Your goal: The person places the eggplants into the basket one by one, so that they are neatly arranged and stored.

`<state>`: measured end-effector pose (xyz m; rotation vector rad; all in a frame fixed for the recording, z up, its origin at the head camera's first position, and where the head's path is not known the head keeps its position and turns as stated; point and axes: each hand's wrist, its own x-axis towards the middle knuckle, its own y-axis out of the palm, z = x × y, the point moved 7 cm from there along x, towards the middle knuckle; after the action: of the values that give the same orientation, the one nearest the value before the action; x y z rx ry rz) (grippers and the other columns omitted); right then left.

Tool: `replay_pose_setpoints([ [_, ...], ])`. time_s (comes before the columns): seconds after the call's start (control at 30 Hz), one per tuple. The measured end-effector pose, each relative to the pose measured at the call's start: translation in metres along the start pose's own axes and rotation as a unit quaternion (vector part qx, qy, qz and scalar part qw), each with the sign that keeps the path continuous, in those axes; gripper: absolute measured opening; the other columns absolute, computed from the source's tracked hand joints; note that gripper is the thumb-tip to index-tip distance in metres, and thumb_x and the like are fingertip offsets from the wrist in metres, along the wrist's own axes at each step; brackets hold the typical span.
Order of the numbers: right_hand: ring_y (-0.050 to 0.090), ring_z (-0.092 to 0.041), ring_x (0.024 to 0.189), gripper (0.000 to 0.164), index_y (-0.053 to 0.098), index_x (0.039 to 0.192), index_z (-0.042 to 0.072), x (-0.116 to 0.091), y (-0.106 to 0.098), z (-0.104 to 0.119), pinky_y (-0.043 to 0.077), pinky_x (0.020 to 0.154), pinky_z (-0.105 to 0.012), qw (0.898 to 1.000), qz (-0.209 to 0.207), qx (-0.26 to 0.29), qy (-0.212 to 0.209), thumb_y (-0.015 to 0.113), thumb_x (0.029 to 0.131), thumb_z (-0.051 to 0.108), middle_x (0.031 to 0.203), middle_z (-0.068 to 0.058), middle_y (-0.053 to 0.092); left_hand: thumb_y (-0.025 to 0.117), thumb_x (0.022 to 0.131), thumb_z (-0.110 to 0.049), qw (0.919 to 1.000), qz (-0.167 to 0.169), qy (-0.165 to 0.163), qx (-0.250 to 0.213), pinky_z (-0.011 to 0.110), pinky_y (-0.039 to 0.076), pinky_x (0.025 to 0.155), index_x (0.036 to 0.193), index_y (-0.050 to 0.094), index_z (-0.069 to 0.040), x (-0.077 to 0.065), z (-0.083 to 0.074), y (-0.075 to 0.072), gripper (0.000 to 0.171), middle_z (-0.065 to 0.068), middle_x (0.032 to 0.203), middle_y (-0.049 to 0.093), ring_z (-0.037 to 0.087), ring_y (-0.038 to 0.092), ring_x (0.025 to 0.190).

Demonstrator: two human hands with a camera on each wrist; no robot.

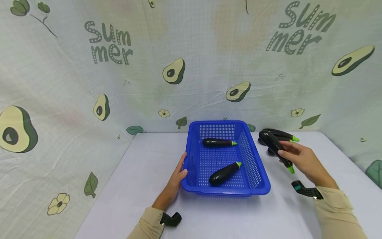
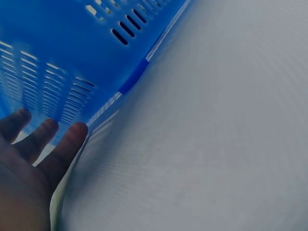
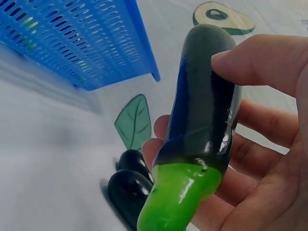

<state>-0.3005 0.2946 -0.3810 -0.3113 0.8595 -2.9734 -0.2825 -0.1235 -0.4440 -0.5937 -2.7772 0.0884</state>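
Note:
My right hand grips a dark, glossy eggplant with a green stem end, raised to the right of the blue basket. In the right wrist view, the thumb lies on the near face of the held eggplant and the fingers curl behind it. My left hand is at the basket's left side. Its fairly straight fingers touch the slotted outer wall in the left wrist view. Inside the basket, one eggplant lies toward the back and another eggplant slants near the front.
Several more eggplants lie on the white table behind the right hand, partly hidden by it and the held one. A printed cloth with avocados and lettering hangs along the table's back edge.

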Motion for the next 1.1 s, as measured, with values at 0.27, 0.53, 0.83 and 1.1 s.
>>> replay_pose_setpoints([
  [0.27,0.066,-0.019,0.084,0.059,0.041,0.134,-0.002,0.005,0.006,0.002,0.051,0.069,-0.022,1.000,-0.007,0.009,-0.004,0.060,0.090,0.032,0.119,-0.024,0.053,0.034,0.096,-0.028,1.0000,0.000,-0.001,-0.005,0.051,0.002,0.109,0.149,0.007,-0.033,0.000,-0.002,0.000,0.059,-0.011,0.153,0.003,0.014,0.002,0.139],
  [0.53,0.066,-0.016,0.083,0.055,0.044,0.133,0.000,0.013,0.009,0.011,0.052,0.070,-0.024,0.999,-0.004,0.038,-0.013,0.061,0.089,0.029,0.118,-0.022,0.054,0.034,0.096,-0.030,1.0000,0.000,-0.006,0.000,0.052,0.003,0.109,0.149,0.006,-0.034,0.000,-0.001,0.000,0.059,-0.011,0.153,0.002,0.014,0.001,0.139],
  [0.83,0.063,-0.013,0.092,0.056,0.044,0.134,0.001,0.018,0.009,0.013,0.050,0.073,-0.020,0.999,0.005,0.026,-0.018,0.061,0.089,0.030,0.119,-0.020,0.054,0.032,0.097,-0.023,0.9998,0.010,-0.012,-0.010,0.051,0.002,0.109,0.150,0.003,-0.028,-0.001,-0.008,0.002,0.060,-0.009,0.154,0.000,0.015,-0.001,0.139],
  [1.1,0.059,-0.010,0.093,0.056,0.043,0.135,0.001,0.022,0.010,0.021,0.050,0.074,-0.022,0.999,0.015,0.032,-0.035,0.062,0.089,0.028,0.119,-0.019,0.054,0.030,0.097,-0.018,0.9997,0.019,-0.018,-0.004,0.051,0.002,0.109,0.150,0.000,-0.018,-0.006,-0.031,0.006,0.061,-0.002,0.155,-0.001,0.018,0.000,0.140],
])
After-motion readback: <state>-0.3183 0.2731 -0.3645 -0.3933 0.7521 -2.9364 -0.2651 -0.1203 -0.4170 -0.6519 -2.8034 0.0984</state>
